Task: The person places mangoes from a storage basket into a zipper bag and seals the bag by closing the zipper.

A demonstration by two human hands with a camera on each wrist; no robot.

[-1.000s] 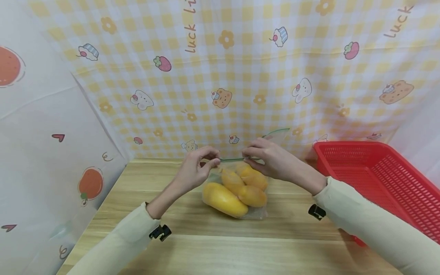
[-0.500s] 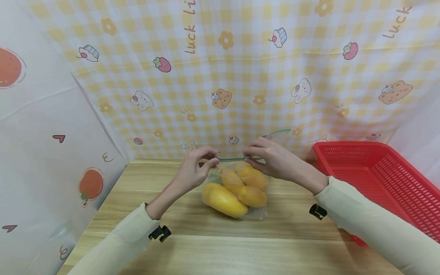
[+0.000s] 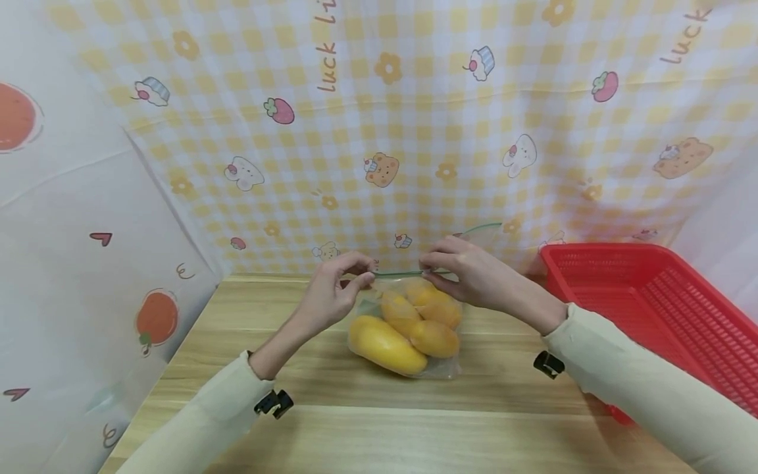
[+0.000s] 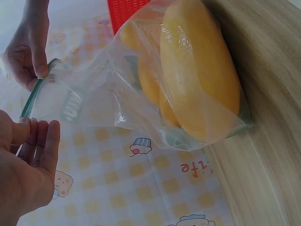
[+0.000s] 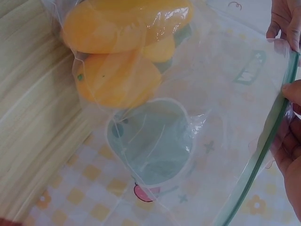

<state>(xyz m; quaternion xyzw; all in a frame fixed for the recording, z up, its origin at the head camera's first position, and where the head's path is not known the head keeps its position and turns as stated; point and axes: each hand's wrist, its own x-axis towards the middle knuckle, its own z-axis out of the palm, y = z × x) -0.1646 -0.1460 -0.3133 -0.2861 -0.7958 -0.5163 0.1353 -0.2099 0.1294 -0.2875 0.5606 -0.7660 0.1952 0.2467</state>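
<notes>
The left hand (image 3: 331, 296) has its fingers curled, thumb and forefinger pinching the left end of the green zip strip (image 3: 398, 273) along the top of a clear bag (image 3: 441, 368). The right hand (image 3: 468, 273) pinches the same strip farther right, fingers bent over it; beyond that hand the strip rises free toward the far right. In the left wrist view the left hand (image 4: 26, 165) and the right hand (image 4: 26, 49) each grip the bag's green edge (image 4: 33, 94), the film stretched between them.

The bag rests on the wooden surface (image 3: 379, 428), near its far edge, between the two hands and a little below them. It holds mangoes (image 3: 387, 343); four yellow ones can be counted in the head view, packed touching each other.

One red basket (image 3: 651, 303) stands on the surface to the right, well apart from the bag. A checked yellow cloth (image 3: 414, 131) with cartoon prints hangs behind.
</notes>
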